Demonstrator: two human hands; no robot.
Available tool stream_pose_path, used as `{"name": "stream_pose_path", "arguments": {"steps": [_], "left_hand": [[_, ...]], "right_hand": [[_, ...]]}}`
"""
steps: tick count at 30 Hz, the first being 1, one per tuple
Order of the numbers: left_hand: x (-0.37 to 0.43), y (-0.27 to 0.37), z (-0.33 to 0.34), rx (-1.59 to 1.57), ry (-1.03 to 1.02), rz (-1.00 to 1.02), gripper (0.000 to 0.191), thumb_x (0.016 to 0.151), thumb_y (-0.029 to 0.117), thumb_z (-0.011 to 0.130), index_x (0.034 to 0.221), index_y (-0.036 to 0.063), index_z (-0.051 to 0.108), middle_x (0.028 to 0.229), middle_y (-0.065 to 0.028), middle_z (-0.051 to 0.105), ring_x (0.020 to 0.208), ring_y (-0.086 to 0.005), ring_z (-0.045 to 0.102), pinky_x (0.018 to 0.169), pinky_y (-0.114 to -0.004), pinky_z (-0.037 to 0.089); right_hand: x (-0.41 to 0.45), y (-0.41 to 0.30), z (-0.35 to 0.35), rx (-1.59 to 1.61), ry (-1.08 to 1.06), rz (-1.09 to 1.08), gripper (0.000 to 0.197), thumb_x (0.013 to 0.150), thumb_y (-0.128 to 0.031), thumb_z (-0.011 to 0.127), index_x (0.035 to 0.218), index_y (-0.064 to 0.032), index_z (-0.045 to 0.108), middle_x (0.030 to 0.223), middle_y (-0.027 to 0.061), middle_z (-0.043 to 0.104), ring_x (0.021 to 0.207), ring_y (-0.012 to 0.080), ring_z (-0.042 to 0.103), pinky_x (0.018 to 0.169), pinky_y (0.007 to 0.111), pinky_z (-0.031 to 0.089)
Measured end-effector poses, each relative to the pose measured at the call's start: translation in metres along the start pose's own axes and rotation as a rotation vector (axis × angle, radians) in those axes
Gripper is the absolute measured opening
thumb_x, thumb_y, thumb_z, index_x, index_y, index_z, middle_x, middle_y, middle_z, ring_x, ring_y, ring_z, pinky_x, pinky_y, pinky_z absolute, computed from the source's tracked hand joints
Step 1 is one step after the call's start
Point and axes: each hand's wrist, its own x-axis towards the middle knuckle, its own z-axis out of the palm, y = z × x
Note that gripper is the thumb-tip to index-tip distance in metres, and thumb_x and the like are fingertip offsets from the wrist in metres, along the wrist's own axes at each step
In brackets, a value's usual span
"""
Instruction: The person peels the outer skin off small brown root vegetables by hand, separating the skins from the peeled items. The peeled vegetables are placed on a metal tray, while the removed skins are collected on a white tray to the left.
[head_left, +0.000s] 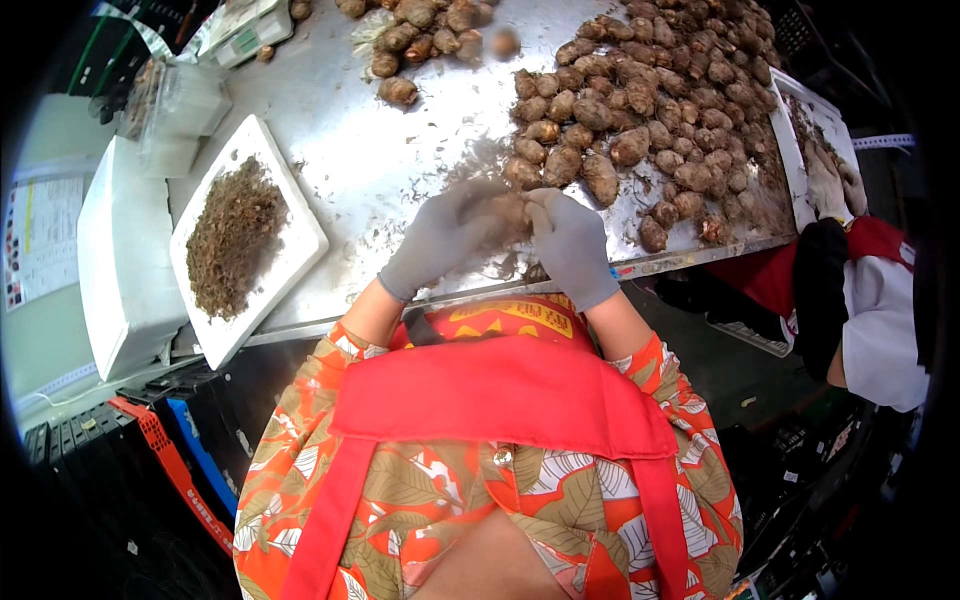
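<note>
My left hand (448, 238), in a grey glove, is closed around a brown taro corm (507, 213) just above the front of the metal tabletop (341, 161). The corm is blurred. On its right side, the fingertips of my right hand (574, 244), gloved in grey too, pinch its surface. Loose brown fibres (510, 264) lie beneath both hands. A large heap of taro corms (637, 97) spreads from beyond my right hand to the back right. Farther back is a smaller group of corms (420, 34), with one blurred corm (504, 43) beside it.
A white foam lid (304, 238) holding a pile of brown fibres (232, 236) lies at left, beside white foam boxes (124, 255) and clear plastic containers (180, 105). A scale (251, 34) stands behind. At right, a co-worker's gloved hand (823, 180) is over a foam box (784, 142).
</note>
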Motion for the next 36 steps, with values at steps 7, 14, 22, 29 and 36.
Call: {"name": "stream_pose_path", "arguments": {"steps": [7,14,22,29,36], "left_hand": [[0.002,-0.015,-0.001,-0.366,-0.091,-0.065,0.045,0.093,0.015,0.059,0.134,-0.0034,0.053,0.117,-0.011,0.065,0.102,-0.015,0.062,0.088,-0.027,0.05],[0.003,-0.031,0.009,-0.612,-0.083,-0.014,0.051,0.099,0.031,0.055,0.138,-0.0023,0.049,0.126,-0.016,0.063,0.109,-0.0232,0.065,0.095,-0.032,0.052],[0.001,-0.028,-0.004,-0.181,-0.152,0.052,0.054,0.104,0.032,0.048,0.146,-0.0017,0.041,0.12,-0.0146,0.066,0.091,-0.0183,0.069,0.084,-0.028,0.055],[-0.008,0.013,0.003,-0.048,-0.028,0.074,0.064,0.09,0.026,0.066,0.145,0.0017,0.043,0.114,-0.0146,0.066,0.1,-0.021,0.066,0.087,-0.032,0.053],[-0.01,0.013,0.001,0.063,0.019,0.072,0.066,0.082,0.025,0.07,0.14,0.0025,0.048,0.125,-0.0207,0.058,0.117,-0.0304,0.06,0.098,-0.037,0.047]], "right_hand": [[-0.001,0.018,-0.011,0.461,-0.197,0.299,0.021,0.095,-0.01,0.056,0.104,0.0043,0.067,0.088,0.0093,0.07,0.081,0.0159,0.064,0.074,0.03,0.051],[-0.007,0.008,-0.013,0.546,-0.121,0.202,0.028,0.094,-0.013,0.06,0.114,0.0049,0.067,0.094,0.0066,0.069,0.078,0.009,0.062,0.07,0.025,0.05],[-0.008,-0.011,-0.007,0.437,-0.04,0.37,0.024,0.091,-0.018,0.068,0.106,0.0008,0.071,0.082,0.0037,0.068,0.056,0.0051,0.06,0.052,0.019,0.046],[-0.007,-0.032,0.003,0.488,0.01,0.291,0.018,0.091,-0.012,0.064,0.103,0.0002,0.07,0.081,0.0041,0.068,0.063,0.0065,0.063,0.056,0.023,0.05],[-0.005,-0.024,0.01,0.135,0.088,-0.015,0.017,0.09,-0.009,0.061,0.103,-0.0003,0.068,0.084,0.0154,0.068,0.072,0.025,0.068,0.066,0.033,0.053]]}}
